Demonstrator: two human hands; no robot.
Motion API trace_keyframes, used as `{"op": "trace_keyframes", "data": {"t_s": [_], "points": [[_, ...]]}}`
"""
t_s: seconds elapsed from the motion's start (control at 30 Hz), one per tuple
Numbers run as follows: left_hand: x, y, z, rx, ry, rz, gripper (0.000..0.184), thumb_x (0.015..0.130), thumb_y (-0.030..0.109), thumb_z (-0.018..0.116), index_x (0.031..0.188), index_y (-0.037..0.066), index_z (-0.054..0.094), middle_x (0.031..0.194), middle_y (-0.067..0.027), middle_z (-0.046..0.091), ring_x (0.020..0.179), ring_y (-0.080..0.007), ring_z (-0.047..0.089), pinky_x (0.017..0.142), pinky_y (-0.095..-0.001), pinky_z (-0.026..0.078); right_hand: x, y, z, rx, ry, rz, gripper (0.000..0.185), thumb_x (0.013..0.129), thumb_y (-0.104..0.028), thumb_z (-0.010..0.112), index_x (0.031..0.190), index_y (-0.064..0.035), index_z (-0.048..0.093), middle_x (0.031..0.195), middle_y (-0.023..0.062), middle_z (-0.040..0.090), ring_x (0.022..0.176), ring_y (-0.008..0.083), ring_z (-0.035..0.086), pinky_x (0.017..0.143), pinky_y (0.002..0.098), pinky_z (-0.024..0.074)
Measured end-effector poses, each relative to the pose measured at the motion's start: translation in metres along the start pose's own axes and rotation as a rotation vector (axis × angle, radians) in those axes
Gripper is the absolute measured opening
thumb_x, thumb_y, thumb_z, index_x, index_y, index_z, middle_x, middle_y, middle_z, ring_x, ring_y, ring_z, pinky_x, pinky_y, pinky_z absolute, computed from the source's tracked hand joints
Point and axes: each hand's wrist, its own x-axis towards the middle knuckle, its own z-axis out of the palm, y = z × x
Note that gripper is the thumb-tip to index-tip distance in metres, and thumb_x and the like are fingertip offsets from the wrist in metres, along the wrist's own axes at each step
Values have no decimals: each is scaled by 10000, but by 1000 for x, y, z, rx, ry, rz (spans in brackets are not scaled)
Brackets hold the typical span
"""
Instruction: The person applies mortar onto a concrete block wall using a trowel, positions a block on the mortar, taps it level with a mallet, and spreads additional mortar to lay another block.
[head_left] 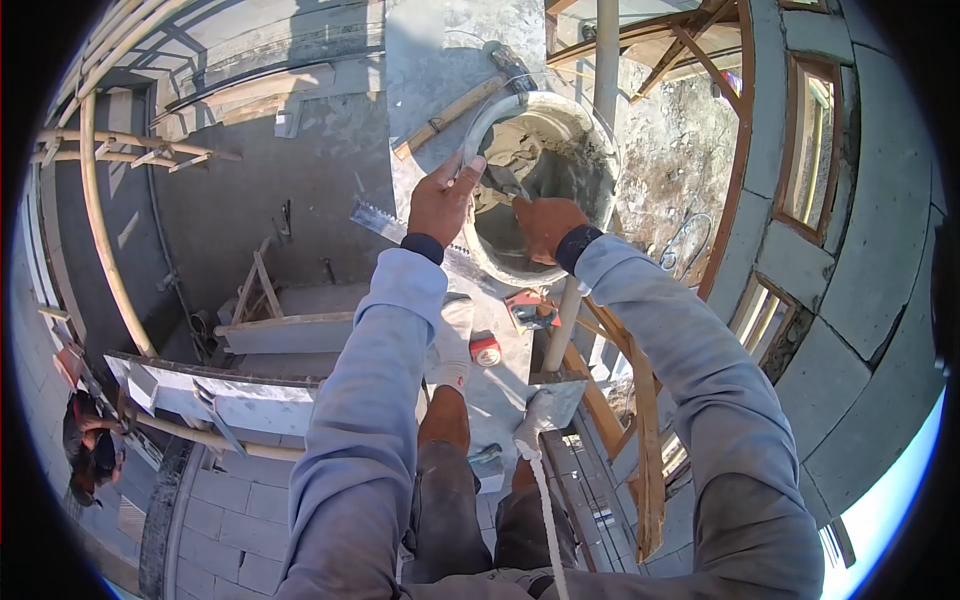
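Observation:
A round, pale bucket (606,160) holds grey-brown mortar (520,150), heaped toward its far side. My left hand (442,203) is closed on the bucket's left rim, with the thumb over the edge. Inside the bucket, my right hand (548,228) is wrapped round the handle of a trowel (503,181), whose blade lies by the mortar. Just left of the bucket, a toothed metal strip (378,220) lies under my left wrist. A red tape measure (485,350) and a red-handled tool (532,310) rest on the surface nearer my legs.
Wooden pieces (455,115) lie beyond the bucket. A vertical pole (606,60) and timber framing (645,450) stand at the right, near a block wall (850,230). Bamboo poles (105,240) rise at the left. Another person (92,445) is at the lower left.

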Motion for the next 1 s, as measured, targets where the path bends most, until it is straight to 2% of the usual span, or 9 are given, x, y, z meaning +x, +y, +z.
{"op": "trace_keyframes", "data": {"t_s": [0.17,0.3,0.33,0.43,0.47,0.6,0.73,0.9,1.0], "points": [[-9,6,4,201,40,40,692,851,512,588,1255,-43,507,1009,-173,657,912,-170,603,845,-274,442,-43,11,47,283,88,32,535,726,-166,626,1206,-1,455,779,214,631,767,393,630,660,465,499],[-7,6,-11,183,-8,-156,655,860,518,572,1258,0,524,1017,-174,653,914,-173,599,845,-272,439,-82,20,79,768,206,37,683,705,-211,710,1279,0,407,896,254,626,846,413,616,771,410,497],[-6,0,-14,63,-36,-31,658,863,527,564,1234,-15,538,1024,-174,651,926,-183,605,847,-274,439,-88,18,89,781,306,25,641,704,-195,726,1246,1,447,922,240,635,830,391,629,778,393,497],[-3,-11,-47,170,18,-206,679,866,547,543,1244,-16,522,1045,-167,637,946,-211,605,842,-297,445,-112,-9,79,952,404,90,589,705,-191,742,1205,-2,494,938,201,636,836,302,641,777,361,498],[-5,-6,-57,162,52,-255,691,868,555,532,1256,-16,506,1070,-173,623,967,-227,601,850,-318,445,-127,-18,59,1214,166,263,535,720,-173,742,1180,-10,522,962,141,626,873,198,617,798,309,490],[-41,28,-91,30,195,-350,773,886,594,447,1366,-3,344,1274,-241,491,1141,-343,522,949,-477,395,-173,-41,75,1713,248,88,510,762,-98,694,1222,-12,491,1023,58,605,892,123,580,816,260,472],[-83,61,-106,-9,264,-373,754,894,586,438,1364,2,354,1291,-240,476,1158,-341,506,964,-472,387,-236,-57,42,2049,131,-39,557,751,-81,694,1260,-23,472,1057,53,599,928,128,563,838,250,449],[-136,124,-82,-71,202,-339,687,905,555,433,1344,28,400,1305,-199,484,1173,-321,502,986,-433,368,-357,-79,-21,1654,468,-155,453,736,-61,681,1172,-27,561,1060,44,598,937,108,552,814,251,452],[-152,145,-53,-145,98,-322,563,898,475,487,1302,85,453,1173,-103,572,1085,-237,552,962,-416,386,-431,-99,-9,1886,524,-234,409,745,-80,690,1135,-28,581,908,3,618,807,72,548,733,232,443]]}}
